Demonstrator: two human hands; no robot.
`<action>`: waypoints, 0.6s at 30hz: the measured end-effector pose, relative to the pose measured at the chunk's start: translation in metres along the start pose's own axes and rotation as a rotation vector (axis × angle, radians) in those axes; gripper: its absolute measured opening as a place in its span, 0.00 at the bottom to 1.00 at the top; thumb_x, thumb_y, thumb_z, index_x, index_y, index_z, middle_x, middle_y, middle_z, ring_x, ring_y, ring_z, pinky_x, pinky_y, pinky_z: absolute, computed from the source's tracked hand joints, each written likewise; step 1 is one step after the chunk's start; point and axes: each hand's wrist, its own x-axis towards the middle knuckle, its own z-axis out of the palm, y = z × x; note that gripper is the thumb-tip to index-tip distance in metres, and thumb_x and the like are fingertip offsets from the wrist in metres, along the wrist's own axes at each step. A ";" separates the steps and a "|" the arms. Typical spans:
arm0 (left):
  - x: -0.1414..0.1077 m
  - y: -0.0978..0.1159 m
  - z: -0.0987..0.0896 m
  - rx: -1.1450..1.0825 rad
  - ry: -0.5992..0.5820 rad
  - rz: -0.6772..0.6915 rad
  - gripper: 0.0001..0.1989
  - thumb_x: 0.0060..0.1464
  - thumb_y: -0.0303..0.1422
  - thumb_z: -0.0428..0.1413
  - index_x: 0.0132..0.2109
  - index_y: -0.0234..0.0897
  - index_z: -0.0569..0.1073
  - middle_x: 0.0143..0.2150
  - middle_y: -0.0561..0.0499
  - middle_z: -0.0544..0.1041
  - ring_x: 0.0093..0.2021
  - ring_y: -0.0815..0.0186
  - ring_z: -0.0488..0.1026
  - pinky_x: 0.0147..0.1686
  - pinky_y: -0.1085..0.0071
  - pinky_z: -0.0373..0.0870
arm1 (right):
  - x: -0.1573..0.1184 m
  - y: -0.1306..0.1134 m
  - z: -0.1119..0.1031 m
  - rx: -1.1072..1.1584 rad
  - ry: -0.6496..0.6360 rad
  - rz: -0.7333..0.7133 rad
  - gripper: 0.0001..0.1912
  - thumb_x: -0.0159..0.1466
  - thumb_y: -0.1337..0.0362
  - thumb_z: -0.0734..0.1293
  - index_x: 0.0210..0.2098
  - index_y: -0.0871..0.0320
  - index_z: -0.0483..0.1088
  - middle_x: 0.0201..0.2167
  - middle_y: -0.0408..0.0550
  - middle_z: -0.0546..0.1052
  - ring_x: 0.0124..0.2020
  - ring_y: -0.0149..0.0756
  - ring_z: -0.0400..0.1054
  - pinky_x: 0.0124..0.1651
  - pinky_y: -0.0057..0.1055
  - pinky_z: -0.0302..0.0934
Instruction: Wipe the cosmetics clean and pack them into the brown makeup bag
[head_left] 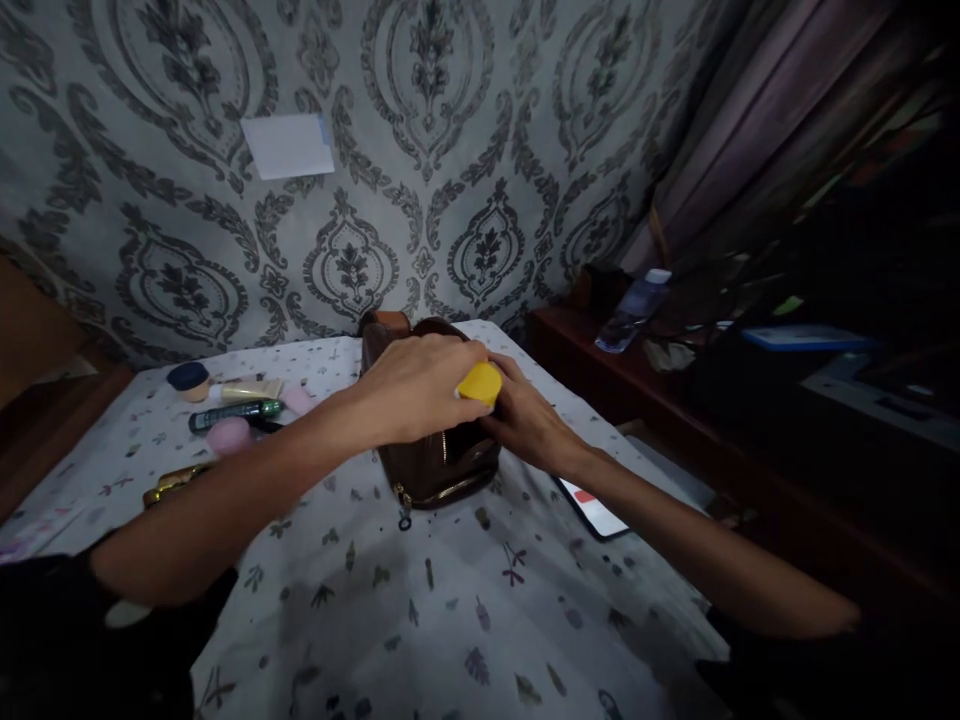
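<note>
A brown leather-look bag (pixel 412 470) with a zip lies on the patterned cloth in front of me, its opening partly covered by my hands. My left hand (pixel 420 390) reaches across the bag, closed around something with a rounded yellow end (pixel 481 383); the rest of this item is hidden by the fingers. Right beside it, my right hand (pixel 529 415) is bent at the bag's right side, with thumb and fingers around the opening's edge. Its fingertips are partly hidden.
Cosmetics lie to the left: a dark-lidded jar (pixel 187 380), a cream tube (pixel 247 391), a green-black tube (pixel 234 415) and a pink sponge (pixel 229 436). A phone (pixel 600 513) lies under my right forearm. A water bottle (pixel 634 312) rests on the red-brown ledge (pixel 577 345).
</note>
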 end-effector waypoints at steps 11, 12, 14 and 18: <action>0.054 0.009 0.028 0.228 -0.474 0.014 0.19 0.47 0.35 0.62 0.47 0.32 0.76 0.45 0.43 0.80 0.46 0.53 0.78 0.41 0.67 0.74 | -0.005 0.003 -0.006 0.031 -0.033 0.006 0.34 0.57 0.72 0.62 0.63 0.59 0.57 0.67 0.61 0.55 0.69 0.50 0.52 0.67 0.51 0.54; 0.055 0.009 0.033 0.229 -0.484 0.022 0.18 0.47 0.34 0.62 0.46 0.31 0.76 0.45 0.42 0.80 0.46 0.54 0.78 0.43 0.67 0.74 | -0.006 0.004 -0.007 0.043 -0.029 -0.004 0.35 0.57 0.72 0.62 0.64 0.58 0.57 0.67 0.60 0.56 0.69 0.50 0.52 0.67 0.51 0.54; 0.054 0.010 0.043 0.213 -0.484 0.017 0.17 0.49 0.31 0.61 0.47 0.30 0.76 0.45 0.41 0.80 0.47 0.54 0.78 0.45 0.69 0.74 | -0.007 0.005 -0.008 0.082 -0.011 -0.034 0.36 0.57 0.72 0.62 0.65 0.57 0.54 0.66 0.59 0.58 0.68 0.50 0.53 0.67 0.53 0.53; 0.050 0.013 0.060 0.150 -0.442 -0.002 0.18 0.54 0.29 0.58 0.52 0.28 0.72 0.46 0.37 0.80 0.48 0.54 0.79 0.46 0.68 0.75 | -0.010 0.007 -0.011 0.175 0.029 -0.005 0.38 0.57 0.68 0.63 0.66 0.58 0.51 0.62 0.60 0.63 0.65 0.51 0.58 0.65 0.55 0.56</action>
